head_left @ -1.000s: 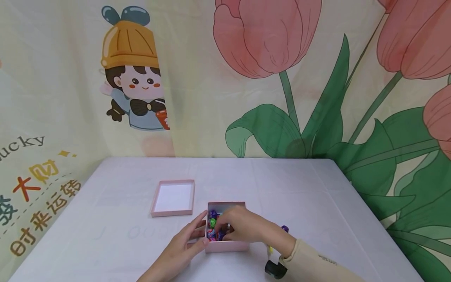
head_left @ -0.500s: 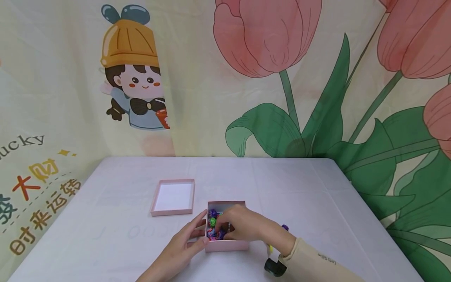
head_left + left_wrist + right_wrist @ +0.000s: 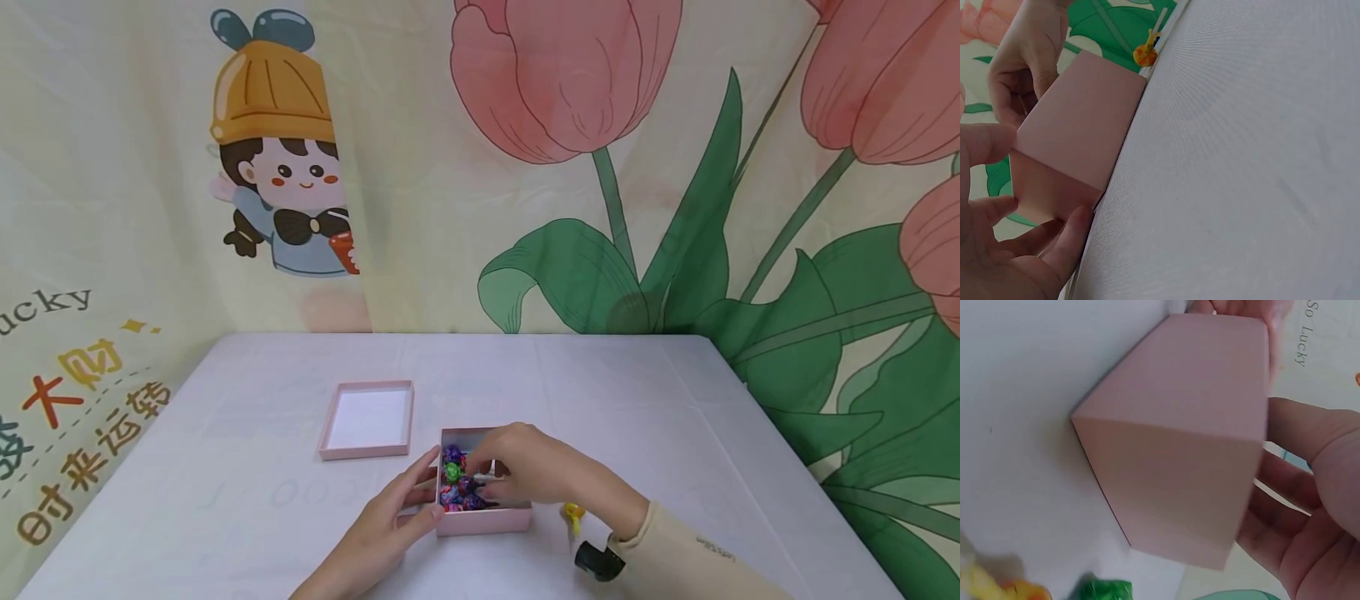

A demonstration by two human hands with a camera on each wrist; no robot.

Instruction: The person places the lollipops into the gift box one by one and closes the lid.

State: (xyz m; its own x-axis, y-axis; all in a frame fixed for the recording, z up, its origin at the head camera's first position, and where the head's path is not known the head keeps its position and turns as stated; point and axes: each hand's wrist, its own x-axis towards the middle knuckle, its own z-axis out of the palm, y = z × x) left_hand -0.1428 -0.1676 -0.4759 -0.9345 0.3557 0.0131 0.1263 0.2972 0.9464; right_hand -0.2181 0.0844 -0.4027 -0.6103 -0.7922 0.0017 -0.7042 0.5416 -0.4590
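Note:
A pink box stands on the table, with several brightly wrapped lollipops inside, among them a green one and purple ones. My left hand rests against the box's left side. Its thumb touches the near corner, and its spread fingertips press the side wall in the left wrist view. My right hand reaches over the right wall, thumb and fingers down in the box. Something thin and white, perhaps a stick, shows by those fingers; whether they hold it is hidden. In the right wrist view the box wall covers the fingertips.
The shallow pink lid lies hollow side up behind and left of the box. A yellow lollipop lies right of the box, near the black wrist camera. A green-wrapped sweet lies close by in the right wrist view.
My right hand has lifted slightly and shifted right within the box, uncovering more lollipops. The right sleeve moved right too, so the yellow lollipop shows more. My left hand and the box stayed put.

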